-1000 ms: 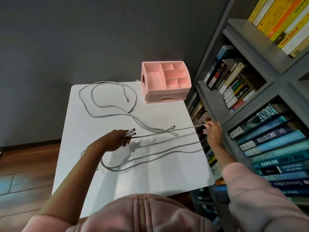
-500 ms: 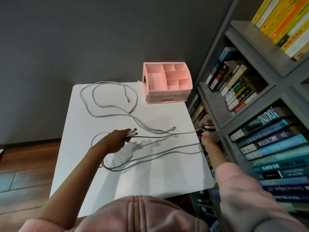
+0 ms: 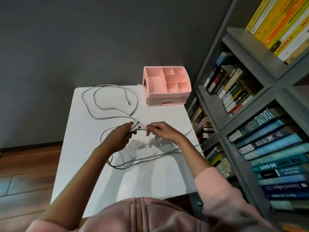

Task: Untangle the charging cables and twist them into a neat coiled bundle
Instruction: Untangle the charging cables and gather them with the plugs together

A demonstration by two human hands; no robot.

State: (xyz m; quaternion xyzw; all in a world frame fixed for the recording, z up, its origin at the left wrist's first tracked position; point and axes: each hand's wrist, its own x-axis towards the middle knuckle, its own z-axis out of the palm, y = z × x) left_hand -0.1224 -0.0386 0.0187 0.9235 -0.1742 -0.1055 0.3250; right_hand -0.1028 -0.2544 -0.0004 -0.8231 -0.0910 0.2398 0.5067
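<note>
Head view: plug ends [image 3: 135, 127] gripped in left hand [image 3: 119, 138], likely as coil anchor; one strand [image 3: 143, 129] pinched by right hand [image 3: 164, 132] just beside; loose cables [image 3: 108, 84] are looped toward 11 o'clock.

Left hand [image 3: 119, 138] and right hand [image 3: 164, 132] together on grey cables [image 3: 117, 167] over white table [image 3: 150, 181].

We see a white table [image 3: 150, 178] carrying looped grey charging cables [image 3: 137, 102] and, at its far right corner, a pink compartment organizer [image 3: 167, 96].
</note>
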